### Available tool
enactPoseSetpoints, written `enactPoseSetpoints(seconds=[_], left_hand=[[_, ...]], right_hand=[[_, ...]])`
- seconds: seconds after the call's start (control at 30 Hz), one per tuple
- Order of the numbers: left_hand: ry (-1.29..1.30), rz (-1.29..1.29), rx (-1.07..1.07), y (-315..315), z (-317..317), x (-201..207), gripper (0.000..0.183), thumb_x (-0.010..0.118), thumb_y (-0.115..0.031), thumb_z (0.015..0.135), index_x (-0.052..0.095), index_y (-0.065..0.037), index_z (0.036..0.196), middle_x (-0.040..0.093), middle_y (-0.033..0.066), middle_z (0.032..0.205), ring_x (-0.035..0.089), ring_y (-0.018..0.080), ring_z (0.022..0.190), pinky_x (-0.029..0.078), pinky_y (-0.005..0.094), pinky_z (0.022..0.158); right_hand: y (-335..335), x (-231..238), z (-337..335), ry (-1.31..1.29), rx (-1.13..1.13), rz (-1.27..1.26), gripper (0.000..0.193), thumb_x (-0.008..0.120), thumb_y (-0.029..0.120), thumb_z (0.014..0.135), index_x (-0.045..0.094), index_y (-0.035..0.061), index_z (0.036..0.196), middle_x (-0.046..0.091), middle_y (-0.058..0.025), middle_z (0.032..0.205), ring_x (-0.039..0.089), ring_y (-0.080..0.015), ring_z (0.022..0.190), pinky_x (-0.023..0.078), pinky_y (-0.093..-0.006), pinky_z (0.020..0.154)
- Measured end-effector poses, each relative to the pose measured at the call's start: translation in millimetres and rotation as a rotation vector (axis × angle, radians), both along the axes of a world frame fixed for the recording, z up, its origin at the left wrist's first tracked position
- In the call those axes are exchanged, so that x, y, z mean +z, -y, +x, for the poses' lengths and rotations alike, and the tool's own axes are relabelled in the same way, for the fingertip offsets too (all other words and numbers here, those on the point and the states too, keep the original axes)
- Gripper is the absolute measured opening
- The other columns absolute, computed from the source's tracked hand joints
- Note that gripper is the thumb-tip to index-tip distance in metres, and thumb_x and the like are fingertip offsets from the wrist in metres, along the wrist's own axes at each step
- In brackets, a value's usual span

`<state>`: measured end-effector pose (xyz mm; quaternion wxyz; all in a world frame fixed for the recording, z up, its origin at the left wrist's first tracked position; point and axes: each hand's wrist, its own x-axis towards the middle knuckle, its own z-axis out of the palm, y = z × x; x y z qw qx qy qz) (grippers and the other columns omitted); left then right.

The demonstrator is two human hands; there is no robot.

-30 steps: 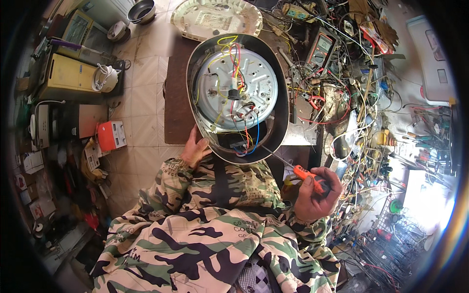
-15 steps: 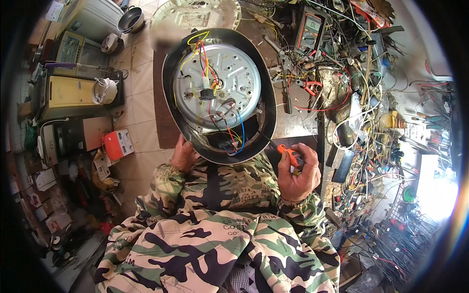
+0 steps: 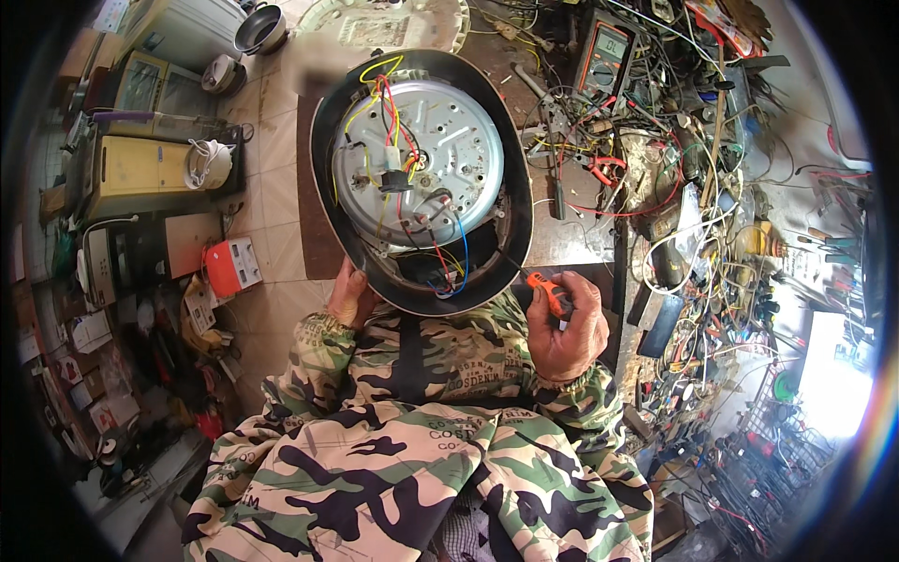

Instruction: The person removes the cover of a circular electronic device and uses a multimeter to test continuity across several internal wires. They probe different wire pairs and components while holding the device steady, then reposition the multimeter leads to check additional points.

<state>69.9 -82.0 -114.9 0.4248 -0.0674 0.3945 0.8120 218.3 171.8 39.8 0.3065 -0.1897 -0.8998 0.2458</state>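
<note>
An opened appliance, seemingly a rice cooker [image 3: 323, 150], shows its underside, an oval dark shell round a silver metal disc [image 3: 459, 164]. Red, yellow and blue wires [image 3: 465, 248] cross it. My left hand [image 3: 348, 298] grips the lower left rim, its fingers partly hidden beneath the shell. In my right hand [image 3: 573, 332] is a screwdriver [image 3: 548, 294] with an orange and black handle. Its thin shaft points up and left to the lower right edge of the shell; whether the tip touches a screw I cannot make out.
A dark-topped table [image 3: 318, 239] lies under the appliance. Its right side holds a multimeter [image 3: 604, 58], red-handled pliers [image 3: 609, 170], tangled cables and a dark phone-like slab [image 3: 661, 325]. A pale round cover [image 3: 384, 26] lies beyond. Pots and a red and white box [image 3: 232, 266] stand left.
My right hand and the screwdriver have shifted slightly left, and the handle has turned a little in my fingers. My left hand keeps its hold on the rim.
</note>
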Motion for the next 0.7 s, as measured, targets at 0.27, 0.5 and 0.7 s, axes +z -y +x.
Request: enactPoseSetpoints(seconds=[0.27,0.5,0.7], left_hand=[[-0.026,-0.023,-0.013,6,0,-5,0.094,0.084,-0.047,0.077,0.030,-0.013,0.146,0.050,0.0089,0.136,0.055,0.0260,0.122,0.053,0.0458,0.097],[-0.032,-0.037,-0.012,2,-1,2,0.093,0.085,-0.047,0.076,0.032,-0.012,0.145,0.051,0.0074,0.132,0.057,0.0238,0.117,0.054,0.0433,0.093],[-0.042,-0.045,-0.012,3,-1,-11,0.095,0.085,-0.049,0.075,0.033,-0.011,0.144,0.052,0.0073,0.128,0.058,0.0217,0.113,0.055,0.0403,0.091]], right_hand=[[-2,19,-5,0.117,0.126,-0.071,0.040,0.074,-0.005,0.072,0.059,-0.0021,0.109,0.067,-0.0189,0.095,0.067,-0.0355,0.082,0.056,-0.0387,0.070],[-1,17,0,0.150,0.075,-0.099,0.038,0.074,-0.005,0.072,0.059,-0.0023,0.107,0.066,-0.0191,0.096,0.067,-0.0365,0.083,0.055,-0.0391,0.070],[2,36,-2,0.396,-0.040,0.062,0.034,0.083,0.020,0.078,0.061,0.0012,0.096,0.063,-0.0137,0.076,0.063,-0.0324,0.061,0.050,-0.0383,0.051]])
